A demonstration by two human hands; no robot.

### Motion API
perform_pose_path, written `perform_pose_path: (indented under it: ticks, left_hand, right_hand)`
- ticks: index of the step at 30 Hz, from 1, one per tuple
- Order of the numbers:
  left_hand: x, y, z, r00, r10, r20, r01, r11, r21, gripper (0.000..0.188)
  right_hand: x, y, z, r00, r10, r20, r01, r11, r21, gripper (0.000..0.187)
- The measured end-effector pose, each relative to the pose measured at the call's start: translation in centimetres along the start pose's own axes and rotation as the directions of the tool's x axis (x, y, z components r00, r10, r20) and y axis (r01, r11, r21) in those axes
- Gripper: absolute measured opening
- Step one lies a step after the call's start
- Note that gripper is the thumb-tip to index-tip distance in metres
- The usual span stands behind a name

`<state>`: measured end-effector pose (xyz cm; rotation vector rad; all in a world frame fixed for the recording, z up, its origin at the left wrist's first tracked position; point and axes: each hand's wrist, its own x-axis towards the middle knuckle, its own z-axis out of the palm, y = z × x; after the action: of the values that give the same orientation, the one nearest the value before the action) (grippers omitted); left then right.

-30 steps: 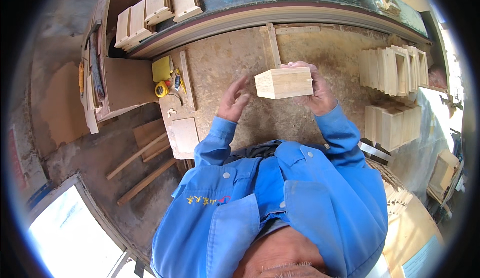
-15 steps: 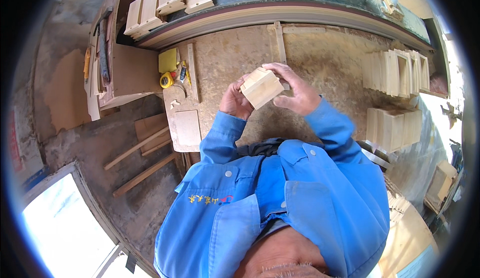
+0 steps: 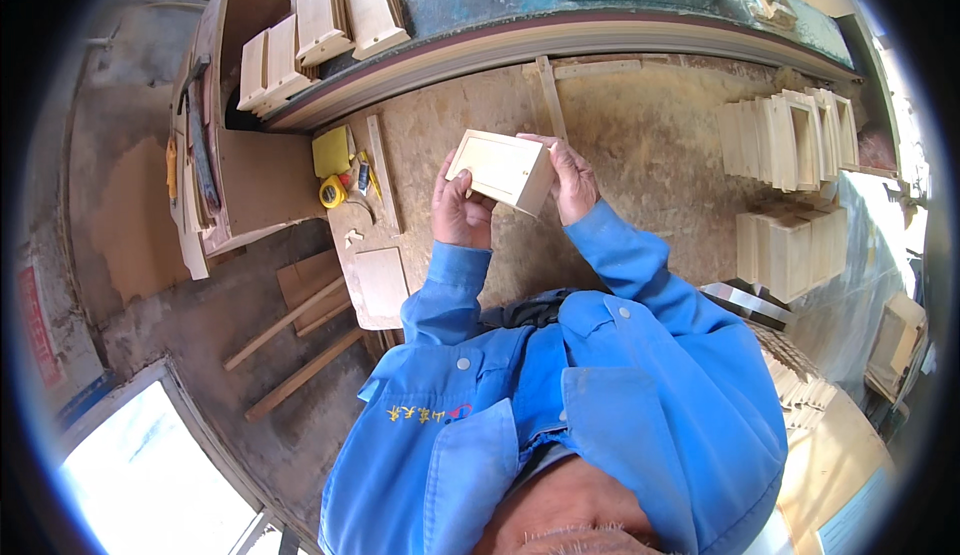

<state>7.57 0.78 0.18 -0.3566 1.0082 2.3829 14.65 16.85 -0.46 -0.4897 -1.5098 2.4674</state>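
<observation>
A small pale wooden box (image 3: 498, 167) is held above the workbench (image 3: 640, 155), tilted, with a framed panel on its upper face. My left hand (image 3: 460, 205) grips its left end, thumb on the panel's frame. Around the right end curls my right hand (image 3: 568, 177), its fingers partly behind the box. The far side of the box and the fingertips beneath it are hidden.
Left on the bench lie a yellow tape measure (image 3: 332, 191), a yellow pad (image 3: 332, 152), a wood strip (image 3: 384, 175) and a thin board (image 3: 380, 288). Wooden frames (image 3: 785, 140) and stacked boxes (image 3: 790, 248) stand right. More boxes (image 3: 375, 17) line the raised ledge behind.
The box has been turned so its framed panel now faces up, and it has shifted slightly left. My right hand has closed in from above onto its right end.
</observation>
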Motion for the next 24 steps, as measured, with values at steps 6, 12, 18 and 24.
perform_pose_path:
  ticks: [6, 12, 18, 24]
  left_hand:
    - [3.4, -1.2, 0.4, 0.991, 0.121, -0.051, -0.119, 0.992, 0.042, 0.060]
    - [8.2, -4.5, 0.9, 0.923, 0.365, -0.119, -0.336, 0.918, 0.213, 0.060]
    - [8.5, -4.6, -0.9, 0.883, 0.469, 0.014, -0.337, 0.615, 0.713, 0.064]
    - [7.6, -3.4, -2.2, 0.878, 0.467, 0.104, -0.245, 0.253, 0.936, 0.067]
  right_hand:
    - [4.1, 2.2, -0.9, 0.948, 0.096, -0.305, -0.087, 0.995, 0.045, 0.055]
    - [4.6, 3.0, -1.8, 0.970, 0.040, -0.242, -0.102, 0.963, -0.251, 0.064]
    - [5.5, 1.7, -1.4, 0.946, 0.210, -0.246, -0.291, 0.885, -0.363, 0.055]
    - [6.3, 2.8, 0.4, 0.928, 0.201, -0.313, -0.238, 0.968, -0.085, 0.052]
